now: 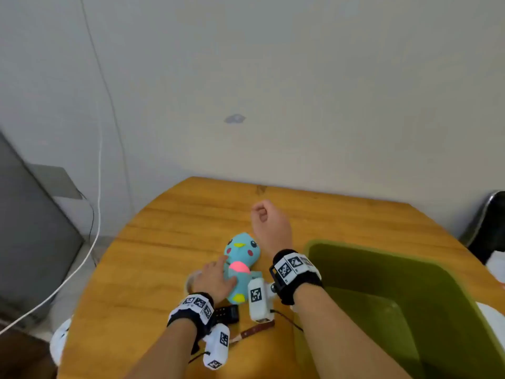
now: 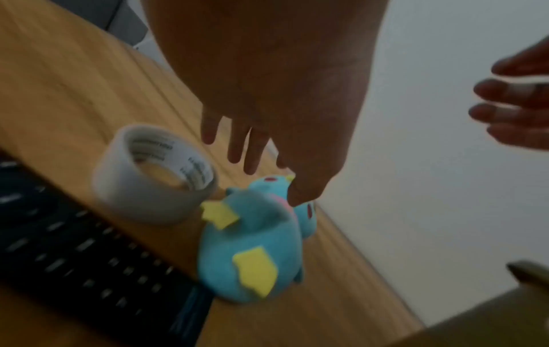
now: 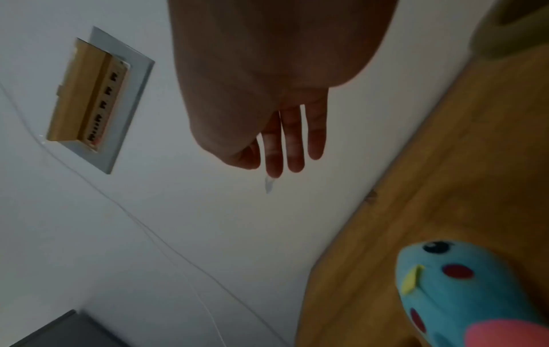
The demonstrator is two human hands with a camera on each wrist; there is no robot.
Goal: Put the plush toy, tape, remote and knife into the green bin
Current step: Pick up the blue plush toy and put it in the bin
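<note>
A blue plush toy (image 1: 241, 258) with yellow feet lies on its back on the wooden table (image 1: 153, 242). My left hand (image 1: 216, 277) hovers over its left side with fingers straight and spread, the thumb (image 2: 300, 194) at the toy's head. The grey tape roll (image 2: 154, 176) stands just left of the plush (image 2: 252, 246), mostly hidden under my hand in the head view. The black remote (image 1: 226, 314) and the brown-handled knife (image 1: 257, 330) lie near my wrists. My right hand (image 1: 269, 222) is raised beyond the toy, relaxed and holding nothing. The green bin (image 1: 382, 269) stands at the right.
The table's far edge meets a white wall (image 1: 273, 91). A white cable (image 1: 95, 228) hangs at the left beside a grey cabinet (image 1: 32, 228). A dark chair (image 1: 489, 228) stands at the far right. A wall socket panel (image 3: 98, 98) shows in the right wrist view.
</note>
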